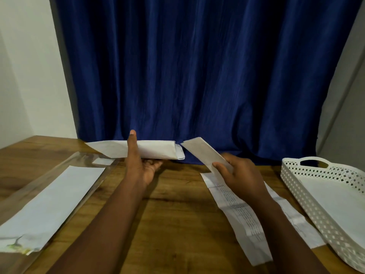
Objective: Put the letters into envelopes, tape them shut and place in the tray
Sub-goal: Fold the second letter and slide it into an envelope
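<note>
Left hand point(141, 165) grips the envelope point(150, 149) mid-frame, its open mouth facing right; right hand point(235, 173) pinches the folded letter point(203, 153), tip angled up-left, just beside that mouth.

Wooden table point(173, 224); dark blue curtain point(197, 76) behind it; pale walls point(25, 76) either side.

Dim, cool indoor light; soft shadows fall on the table point(177, 224) beneath the forearms. Wide-angle bending curves the walls at both frame edges. Slight motion blur softens the hands, and faint glare streaks the lower left.
</note>
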Demonstrator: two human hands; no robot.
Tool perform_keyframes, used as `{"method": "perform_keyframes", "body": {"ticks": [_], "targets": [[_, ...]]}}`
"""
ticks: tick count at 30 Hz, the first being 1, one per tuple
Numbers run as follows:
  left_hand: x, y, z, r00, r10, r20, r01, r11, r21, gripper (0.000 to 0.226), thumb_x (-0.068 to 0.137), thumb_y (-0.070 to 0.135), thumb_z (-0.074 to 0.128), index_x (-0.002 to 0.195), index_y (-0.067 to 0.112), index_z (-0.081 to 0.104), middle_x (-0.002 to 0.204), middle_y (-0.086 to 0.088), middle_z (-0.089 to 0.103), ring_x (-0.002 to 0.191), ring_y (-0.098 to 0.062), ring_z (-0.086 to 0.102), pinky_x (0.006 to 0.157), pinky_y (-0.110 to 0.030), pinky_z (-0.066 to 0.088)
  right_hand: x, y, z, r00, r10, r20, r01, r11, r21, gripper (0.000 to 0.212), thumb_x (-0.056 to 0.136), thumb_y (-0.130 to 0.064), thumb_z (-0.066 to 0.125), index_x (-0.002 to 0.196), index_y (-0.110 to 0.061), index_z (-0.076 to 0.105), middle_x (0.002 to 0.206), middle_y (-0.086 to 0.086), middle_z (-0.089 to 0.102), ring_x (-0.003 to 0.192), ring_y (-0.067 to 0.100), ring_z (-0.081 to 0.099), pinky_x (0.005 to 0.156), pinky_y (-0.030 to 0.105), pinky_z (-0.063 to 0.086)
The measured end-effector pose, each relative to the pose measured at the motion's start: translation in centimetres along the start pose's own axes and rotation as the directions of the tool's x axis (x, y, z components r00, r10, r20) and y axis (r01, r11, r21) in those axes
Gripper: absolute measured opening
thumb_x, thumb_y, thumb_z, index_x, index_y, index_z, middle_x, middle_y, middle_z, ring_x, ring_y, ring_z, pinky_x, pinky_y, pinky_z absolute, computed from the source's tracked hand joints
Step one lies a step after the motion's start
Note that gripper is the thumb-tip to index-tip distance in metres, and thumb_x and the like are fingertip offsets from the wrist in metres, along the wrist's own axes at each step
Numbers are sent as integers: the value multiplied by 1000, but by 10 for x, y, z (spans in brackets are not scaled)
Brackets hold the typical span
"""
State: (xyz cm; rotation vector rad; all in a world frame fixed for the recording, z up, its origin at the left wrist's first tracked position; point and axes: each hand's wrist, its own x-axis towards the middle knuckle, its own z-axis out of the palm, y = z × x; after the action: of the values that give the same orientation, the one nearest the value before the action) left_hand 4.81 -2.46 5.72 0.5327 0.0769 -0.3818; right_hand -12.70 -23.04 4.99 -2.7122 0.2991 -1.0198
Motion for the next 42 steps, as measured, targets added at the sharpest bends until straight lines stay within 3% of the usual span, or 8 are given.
{"method": "perform_keyframes", "body": {"ticks": [4,11,14,23,27,30,36,42], "targets": [[2,-2,-2,1000,30,3,-30,999,41,95,67,55,89,143,23,41,136,-14,56,119,-37,62,73,-63,60,1,1,2,996,24,92,-18,998,-64,32,100,-46,51,117,-23,64,100,-1,72,79,10,65,71,31,56],[-2,-10,0,999,34,19,-35,997,71,113,57,55,95,148,25,36,140,-13,52,121,-37,59,80,-66,59,1,-1,6,982,-11,191,47,981,-188,28,103,-45,44,113,-27,63,95,-6,70,77,8,62,65,21,44],[-8,-14,6,999,48,21,-50,994,98,137,39,57,99,153,27,30,139,-13,51,122,-36,58,78,-65,59,1,-3,5,977,-22,214,71,972,-226,27,104,-43,42,113,-26,62,96,-7,68,75,6,56,58,14,31],[-21,-48,14,992,76,100,-106,931,348,134,59,44,86,161,40,0,145,-8,49,124,-30,58,96,-64,54,2,-11,13,979,-51,199,76,990,-118,27,100,-37,54,120,-21,61,108,-1,67,91,15,64,74,29,48],[-26,-62,14,997,12,76,-36,944,328,136,55,42,87,162,38,3,139,-9,52,120,-30,59,90,-65,56,-1,-15,13,988,-11,153,32,991,-131,37,95,-38,61,125,-18,54,102,-1,68,80,13,60,66,27,45],[-22,-57,11,1000,7,22,-13,964,265,127,59,39,90,160,36,13,133,-10,56,117,-31,61,87,-67,57,-2,-13,13,989,-9,151,23,996,-89,40,89,-48,65,123,-30,52,107,-8,69,84,10,65,69,28,52],[-10,-40,6,995,32,-97,-11,976,216,119,68,37,92,159,36,15,132,-10,56,112,-32,63,81,-69,57,-3,-6,7,984,41,175,-18,991,-132,34,83,-55,71,111,-40,58,92,-19,64,71,-2,53,57,14,32],[-8,-38,4,992,54,-113,-24,968,251,115,71,37,90,159,34,16,133,-9,54,111,-29,61,82,-68,57,-2,-3,8,957,153,245,-132,986,-100,16,88,-48,66,103,-42,69,91,-20,70,77,0,61,69,27,51]]}}
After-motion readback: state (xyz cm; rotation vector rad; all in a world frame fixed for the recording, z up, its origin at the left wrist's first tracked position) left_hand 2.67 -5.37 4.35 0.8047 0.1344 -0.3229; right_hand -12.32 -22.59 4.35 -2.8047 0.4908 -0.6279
